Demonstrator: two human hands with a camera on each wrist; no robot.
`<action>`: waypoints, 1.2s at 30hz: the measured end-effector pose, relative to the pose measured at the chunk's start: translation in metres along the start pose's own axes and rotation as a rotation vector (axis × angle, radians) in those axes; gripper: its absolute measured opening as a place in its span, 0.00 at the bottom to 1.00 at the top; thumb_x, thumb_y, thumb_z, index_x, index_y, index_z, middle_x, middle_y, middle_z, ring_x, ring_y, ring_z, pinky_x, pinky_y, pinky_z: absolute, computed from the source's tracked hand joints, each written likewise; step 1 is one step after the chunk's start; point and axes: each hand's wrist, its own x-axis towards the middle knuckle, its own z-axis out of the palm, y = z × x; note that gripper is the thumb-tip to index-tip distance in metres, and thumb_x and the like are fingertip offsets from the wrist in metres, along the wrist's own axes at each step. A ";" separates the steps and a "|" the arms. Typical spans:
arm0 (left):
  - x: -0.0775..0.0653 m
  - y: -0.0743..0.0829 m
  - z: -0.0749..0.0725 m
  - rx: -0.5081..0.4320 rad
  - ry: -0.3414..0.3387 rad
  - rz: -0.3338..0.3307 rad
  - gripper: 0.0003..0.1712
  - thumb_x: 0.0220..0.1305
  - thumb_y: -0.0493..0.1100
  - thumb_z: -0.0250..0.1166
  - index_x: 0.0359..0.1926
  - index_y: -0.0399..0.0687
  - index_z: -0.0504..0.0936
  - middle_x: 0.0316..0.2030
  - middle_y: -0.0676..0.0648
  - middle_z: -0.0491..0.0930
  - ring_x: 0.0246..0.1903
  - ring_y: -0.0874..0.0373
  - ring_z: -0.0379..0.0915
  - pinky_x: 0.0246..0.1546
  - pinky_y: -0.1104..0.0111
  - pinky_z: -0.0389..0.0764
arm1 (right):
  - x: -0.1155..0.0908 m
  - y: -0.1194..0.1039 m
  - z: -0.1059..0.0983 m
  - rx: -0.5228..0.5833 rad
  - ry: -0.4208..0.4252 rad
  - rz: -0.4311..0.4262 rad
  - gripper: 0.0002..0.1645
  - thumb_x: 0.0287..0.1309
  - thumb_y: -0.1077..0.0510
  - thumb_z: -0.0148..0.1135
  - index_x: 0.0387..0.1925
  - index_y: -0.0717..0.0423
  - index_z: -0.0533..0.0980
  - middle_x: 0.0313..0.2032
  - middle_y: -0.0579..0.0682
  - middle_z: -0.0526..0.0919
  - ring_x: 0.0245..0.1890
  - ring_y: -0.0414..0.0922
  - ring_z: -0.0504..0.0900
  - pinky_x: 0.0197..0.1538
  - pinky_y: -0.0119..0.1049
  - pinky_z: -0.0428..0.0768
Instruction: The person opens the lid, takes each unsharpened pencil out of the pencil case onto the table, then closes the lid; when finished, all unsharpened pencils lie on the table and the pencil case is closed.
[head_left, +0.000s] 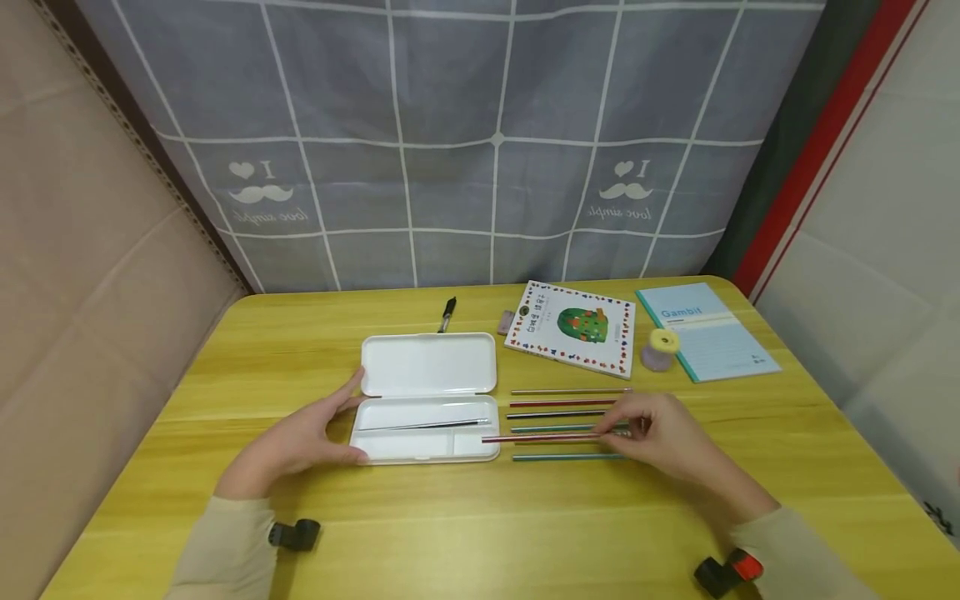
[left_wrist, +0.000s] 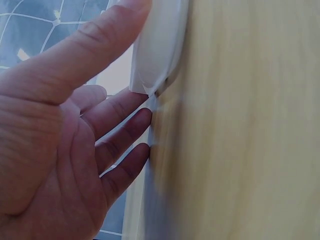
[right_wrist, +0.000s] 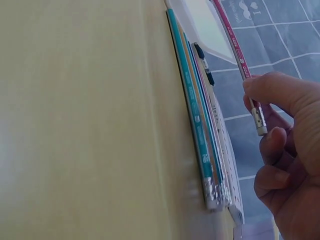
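A white pencil case (head_left: 429, 364) lies unfolded on the table, its lid towards the back. My left hand (head_left: 311, 433) holds the case's left side, thumb at the near corner and fingers by the hinge. One dark pencil (head_left: 427, 426) rests inside the lower half. Between thumb and fingers, my right hand (head_left: 660, 437) pinches a red pencil (right_wrist: 235, 42) near its eraser end; its other end reaches over the right edge of the case. Below that hand, several pencils lie side by side on the table, among them a teal pencil (right_wrist: 192, 105) nearest the front.
Behind the pencils lies a picture book (head_left: 543, 325), partly over a small pinkish object (head_left: 506, 322). To its right are a yellow-topped jar (head_left: 662, 350) and a light blue notebook (head_left: 708, 329). A black pen (head_left: 447, 315) lies behind the case. A grey curtain (head_left: 450, 192) hangs at the back.
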 end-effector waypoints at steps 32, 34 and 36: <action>-0.001 0.001 0.001 0.014 0.012 0.002 0.75 0.52 0.57 0.82 0.85 0.48 0.38 0.74 0.41 0.70 0.78 0.33 0.45 0.74 0.34 0.48 | -0.041 0.016 0.000 -0.054 -0.031 -0.002 0.15 0.54 0.67 0.78 0.34 0.42 0.89 0.34 0.38 0.88 0.20 0.30 0.71 0.20 0.28 0.73; -0.001 0.001 0.001 0.014 0.011 0.002 0.75 0.52 0.57 0.82 0.85 0.48 0.38 0.73 0.41 0.70 0.78 0.33 0.46 0.74 0.35 0.49 | -0.042 0.016 0.001 -0.062 -0.033 0.005 0.14 0.55 0.66 0.78 0.34 0.42 0.89 0.34 0.38 0.88 0.21 0.30 0.72 0.21 0.29 0.73; -0.001 0.001 0.001 0.011 0.011 0.003 0.75 0.52 0.57 0.82 0.85 0.48 0.38 0.73 0.41 0.70 0.78 0.34 0.46 0.74 0.35 0.49 | -0.042 0.016 0.000 -0.063 -0.037 0.011 0.13 0.55 0.66 0.78 0.34 0.42 0.89 0.34 0.40 0.88 0.22 0.31 0.72 0.21 0.29 0.73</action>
